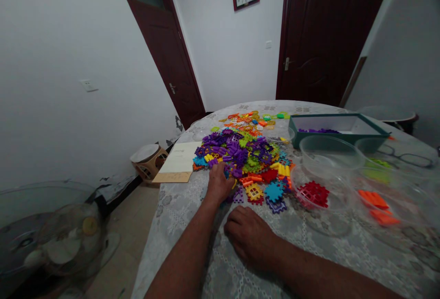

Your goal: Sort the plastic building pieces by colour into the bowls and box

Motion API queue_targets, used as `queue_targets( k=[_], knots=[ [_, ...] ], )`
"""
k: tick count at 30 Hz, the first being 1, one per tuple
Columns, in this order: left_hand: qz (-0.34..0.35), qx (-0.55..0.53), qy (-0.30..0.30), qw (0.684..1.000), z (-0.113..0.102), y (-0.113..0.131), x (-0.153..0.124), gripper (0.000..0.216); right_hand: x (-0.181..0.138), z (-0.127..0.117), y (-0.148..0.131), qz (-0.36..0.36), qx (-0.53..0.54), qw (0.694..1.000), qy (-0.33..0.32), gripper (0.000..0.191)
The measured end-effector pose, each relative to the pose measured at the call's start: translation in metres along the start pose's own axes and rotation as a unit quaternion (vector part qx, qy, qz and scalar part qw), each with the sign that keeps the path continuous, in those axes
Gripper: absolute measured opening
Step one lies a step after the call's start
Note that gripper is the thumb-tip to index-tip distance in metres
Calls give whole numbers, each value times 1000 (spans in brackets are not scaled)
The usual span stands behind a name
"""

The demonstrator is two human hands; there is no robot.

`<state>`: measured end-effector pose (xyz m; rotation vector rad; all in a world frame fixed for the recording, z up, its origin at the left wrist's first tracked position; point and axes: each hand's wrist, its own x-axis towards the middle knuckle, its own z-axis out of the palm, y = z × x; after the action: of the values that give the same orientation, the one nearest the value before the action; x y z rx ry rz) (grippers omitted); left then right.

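Note:
A heap of colourful plastic interlocking pieces (244, 152), purple, green, orange, yellow and blue, covers the middle of a round table with a lace cloth (178, 216). My left hand (218, 183) reaches to the near left edge of the heap, fingers curled down onto purple pieces; what it grips is hidden. My right hand (249, 238) rests on the cloth nearer to me, fingers curled under, apart from the pieces. A clear bowl (318, 194) holds red pieces.
Another clear bowl (378, 205) holds orange pieces and an empty one (330, 150) stands behind. A green box (338, 129) with purple pieces sits at the back right. A cardboard sheet (178, 164) overhangs the table's left edge. A fan (65, 239) stands on the floor.

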<state>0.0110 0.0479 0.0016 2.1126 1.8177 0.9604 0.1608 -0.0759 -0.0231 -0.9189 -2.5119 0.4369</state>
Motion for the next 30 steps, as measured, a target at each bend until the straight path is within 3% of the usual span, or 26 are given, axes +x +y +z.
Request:
queue_targets(
  k=[9, 19, 30],
  knots=[
    [51, 9, -7, 999, 9, 9, -11, 33, 1, -1, 0, -12, 26, 999, 14, 22],
    [-5, -44, -7, 999, 3, -8, 2, 22, -1, 1, 1, 0, -2, 1000, 0, 12],
    [87, -44, 22, 995, 7, -4, -15, 36, 2, 7, 0, -12, 28, 999, 32, 21]
  ],
)
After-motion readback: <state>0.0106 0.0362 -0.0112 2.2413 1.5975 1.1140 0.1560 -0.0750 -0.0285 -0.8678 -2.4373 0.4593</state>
